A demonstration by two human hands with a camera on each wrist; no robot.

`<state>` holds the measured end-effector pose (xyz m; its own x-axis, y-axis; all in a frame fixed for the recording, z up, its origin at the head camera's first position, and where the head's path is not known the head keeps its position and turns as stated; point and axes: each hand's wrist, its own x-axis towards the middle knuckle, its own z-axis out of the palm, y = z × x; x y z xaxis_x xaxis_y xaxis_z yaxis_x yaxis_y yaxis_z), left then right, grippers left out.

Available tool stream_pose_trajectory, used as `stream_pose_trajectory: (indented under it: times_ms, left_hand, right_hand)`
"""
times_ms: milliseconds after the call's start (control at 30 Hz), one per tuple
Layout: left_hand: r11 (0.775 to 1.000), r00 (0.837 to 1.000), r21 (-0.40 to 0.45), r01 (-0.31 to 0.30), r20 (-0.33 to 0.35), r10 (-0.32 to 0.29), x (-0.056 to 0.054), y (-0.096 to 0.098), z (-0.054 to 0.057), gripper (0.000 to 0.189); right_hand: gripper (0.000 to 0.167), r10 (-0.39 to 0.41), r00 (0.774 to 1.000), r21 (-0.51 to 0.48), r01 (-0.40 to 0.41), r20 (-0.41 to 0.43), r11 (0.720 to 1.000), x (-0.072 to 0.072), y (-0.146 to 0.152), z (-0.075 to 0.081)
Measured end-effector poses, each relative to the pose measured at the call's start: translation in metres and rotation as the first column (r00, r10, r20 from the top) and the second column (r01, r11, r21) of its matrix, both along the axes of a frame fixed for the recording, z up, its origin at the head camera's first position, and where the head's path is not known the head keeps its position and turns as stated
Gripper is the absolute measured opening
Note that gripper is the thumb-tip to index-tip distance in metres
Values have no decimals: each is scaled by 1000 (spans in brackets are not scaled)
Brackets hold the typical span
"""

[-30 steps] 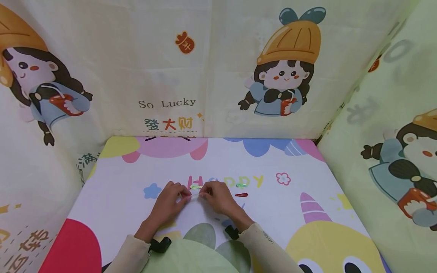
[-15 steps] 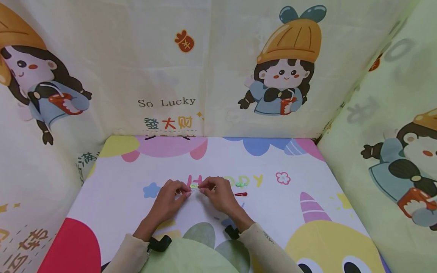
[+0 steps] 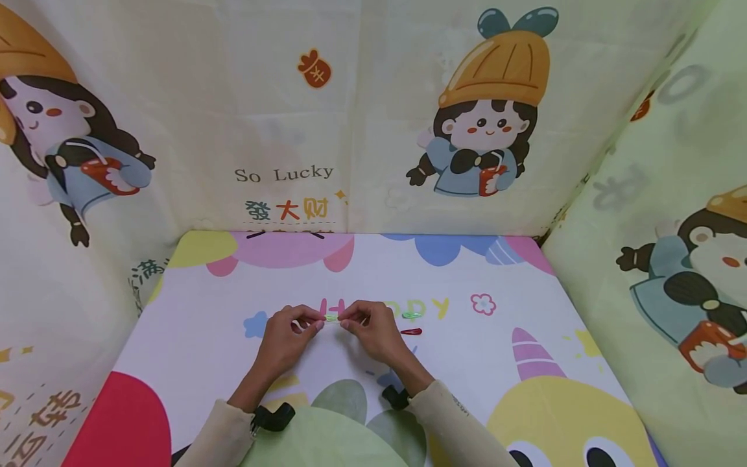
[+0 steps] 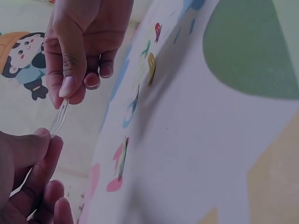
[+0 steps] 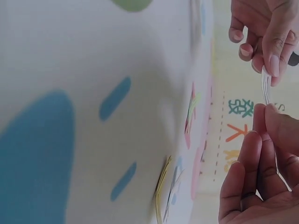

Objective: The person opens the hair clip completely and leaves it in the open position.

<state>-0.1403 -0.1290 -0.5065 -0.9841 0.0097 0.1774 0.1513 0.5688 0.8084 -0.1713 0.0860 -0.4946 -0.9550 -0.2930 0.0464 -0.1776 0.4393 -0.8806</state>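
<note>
Both hands pinch a small whitish snap hair clip [image 4: 60, 117], one at each end, above the tabletop. My left hand [image 3: 288, 337] grips one end between thumb and forefinger, its other fingers curled. The opposite end sits between thumb and forefinger of my right hand [image 3: 372, 332]. In the right wrist view the clip [image 5: 266, 86] looks slim and slightly bent. Just behind it in the head view, a light green clip [image 3: 331, 318] lies on the table. A yellow clip [image 4: 152, 67] shows in the left wrist view; my right hand hides it from the head camera.
To the right of my right hand lie a green clip [image 3: 412, 316] and a red clip [image 3: 411, 331]. Another pale clip [image 5: 174, 191] lies beside the yellow one. The table [image 3: 455, 363] has a printed cartoon cover, with printed curtains [image 3: 379, 130] on three sides.
Both hands have risen a little with the whitish clip between them, bringing it in line with the light green clip in the head view. The clips on the table stay put.
</note>
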Motion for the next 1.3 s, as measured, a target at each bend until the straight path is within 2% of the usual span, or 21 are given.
stream_pose_trajectory:
  times_ms: [133, 767, 1300]
  left_hand:
    - [1000, 1000, 21, -1, 10, 0, 0, 0, 2, 11]
    - [998, 1000, 61, 3, -24, -1, 2, -1, 4, 10]
    - [994, 999, 108, 11, -43, -6, 2, -2, 2, 8]
  right_hand:
    - [9, -7, 1000, -22, 7, 26, 1000, -1, -1, 0]
    - [6, -6, 997, -131, 15, 76, 991, -1, -3, 4]
    - [5, 13, 997, -162, 0, 75, 987, -2, -2, 4]
